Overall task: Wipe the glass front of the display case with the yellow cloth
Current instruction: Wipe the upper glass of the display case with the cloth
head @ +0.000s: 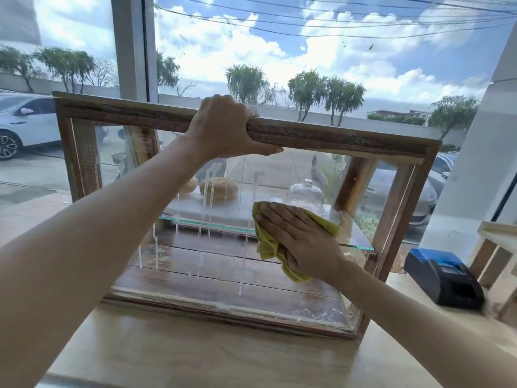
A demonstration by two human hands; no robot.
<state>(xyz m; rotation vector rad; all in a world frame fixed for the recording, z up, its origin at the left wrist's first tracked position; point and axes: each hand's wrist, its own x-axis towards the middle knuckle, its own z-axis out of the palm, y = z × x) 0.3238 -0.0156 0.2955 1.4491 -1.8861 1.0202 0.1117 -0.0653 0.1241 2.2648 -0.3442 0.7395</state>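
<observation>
Mid-wipe: flat right hand (298, 238) presses yellow cloth (270, 242) on glass front (195, 247), left hand (223, 127) gripping display case (349, 137) top; next, sweep left through white drips (208, 189).

Bright daylight through window (307, 51); wide-angle edge bending; right edge motion-blurred.

A blue-and-black device (444, 278) is sitting on the pale wooden surface (195, 357) at the right. Beyond the window (307, 51), a white car (25, 121) is standing at the left, and trees (324, 93) are lining a wall under clouds.
</observation>
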